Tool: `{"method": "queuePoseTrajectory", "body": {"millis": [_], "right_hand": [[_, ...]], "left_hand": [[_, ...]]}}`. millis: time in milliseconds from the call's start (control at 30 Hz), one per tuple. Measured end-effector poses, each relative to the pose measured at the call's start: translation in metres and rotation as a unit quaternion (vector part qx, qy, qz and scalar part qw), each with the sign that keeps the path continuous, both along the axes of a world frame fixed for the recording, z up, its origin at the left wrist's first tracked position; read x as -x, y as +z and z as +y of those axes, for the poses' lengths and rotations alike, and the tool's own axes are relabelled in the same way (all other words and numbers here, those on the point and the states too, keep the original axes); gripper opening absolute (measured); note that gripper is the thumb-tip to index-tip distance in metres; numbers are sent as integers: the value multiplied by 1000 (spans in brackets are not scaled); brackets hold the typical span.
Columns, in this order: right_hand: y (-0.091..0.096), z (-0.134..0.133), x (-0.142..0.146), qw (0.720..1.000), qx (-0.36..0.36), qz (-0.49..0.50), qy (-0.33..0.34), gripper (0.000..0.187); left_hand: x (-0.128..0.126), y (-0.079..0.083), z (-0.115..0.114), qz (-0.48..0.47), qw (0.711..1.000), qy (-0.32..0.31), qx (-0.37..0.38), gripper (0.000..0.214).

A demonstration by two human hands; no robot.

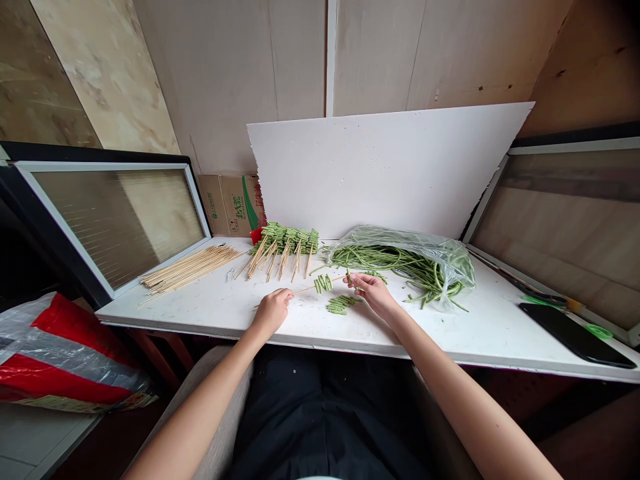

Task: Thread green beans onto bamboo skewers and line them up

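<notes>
My left hand (273, 309) is closed around the near end of a thin bamboo skewer (305, 289) that carries a few short green bean pieces (323, 283) near its far end. My right hand (371, 290) pinches a small green bean piece at the skewer's tip. A little heap of cut bean pieces (341, 304) lies on the white table (210, 310) between my two hands.
Finished bean skewers (286, 245) are stacked at the back. Bare skewers (187, 267) lie in a bundle at the left. A plastic bag of long beans (406, 261) sits at the right. A black phone (575, 333) lies far right. A white board (380, 167) leans behind.
</notes>
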State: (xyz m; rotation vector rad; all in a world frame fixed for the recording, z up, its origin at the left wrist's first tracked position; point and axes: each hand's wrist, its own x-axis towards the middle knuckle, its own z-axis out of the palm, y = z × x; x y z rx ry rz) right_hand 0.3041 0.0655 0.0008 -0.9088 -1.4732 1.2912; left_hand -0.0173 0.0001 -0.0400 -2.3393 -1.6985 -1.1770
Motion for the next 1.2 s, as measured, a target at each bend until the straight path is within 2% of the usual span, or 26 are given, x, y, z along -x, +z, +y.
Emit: {"method": "queuePoseTrajectory", "body": {"millis": [667, 900, 1200], "right_hand": [[-9, 8, -5, 1000, 5, 21, -1, 40], [-5, 4, -3, 998, 27, 39, 32, 40], [-2, 4, 0, 999, 9, 27, -15, 47]], "left_hand": [[4, -4, 4, 1, 1000, -17, -21, 41], [4, -3, 3, -1, 1000, -25, -14, 41], [0, -2, 2, -20, 1000, -7, -17, 22]]}}
